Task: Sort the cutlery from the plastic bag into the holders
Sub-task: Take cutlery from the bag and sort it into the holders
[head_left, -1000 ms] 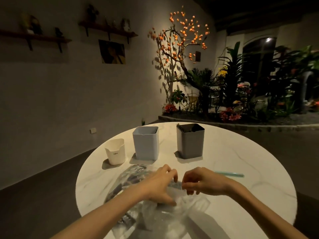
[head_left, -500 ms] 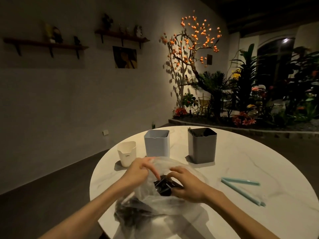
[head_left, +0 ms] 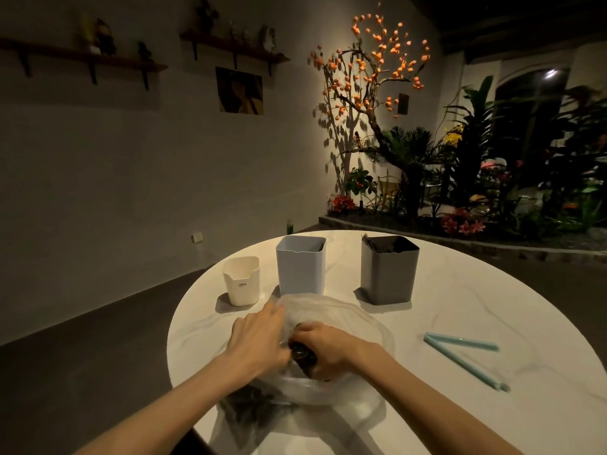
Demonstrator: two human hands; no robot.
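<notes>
Clear plastic bag point(head_left: 331, 323) sits near the desk's front-left edge, its lower end with dark cutlery point(head_left: 253, 405) reaching that rim. Right hand point(head_left: 323, 348) is inside the bag mouth, fingers curled around a dark bundle of cutlery. Left hand point(head_left: 254, 339) rests on the bag's left side, fingers pressing the plastic; can't tell whether it actually pinches it. Three holders stand in a row just behind the bag: small white holder point(head_left: 241, 280) left, light grey holder point(head_left: 300, 264) in the middle touching or nearly touching the bag's far edge, dark grey holder point(head_left: 387, 269) right with dark pieces already in it. Two pale blue sticks point(head_left: 463, 351) lie to the right, well apart from the bag, toward the right rim. Round white desk point(head_left: 476, 290) has bare surface between holders and sticks and behind them.
</notes>
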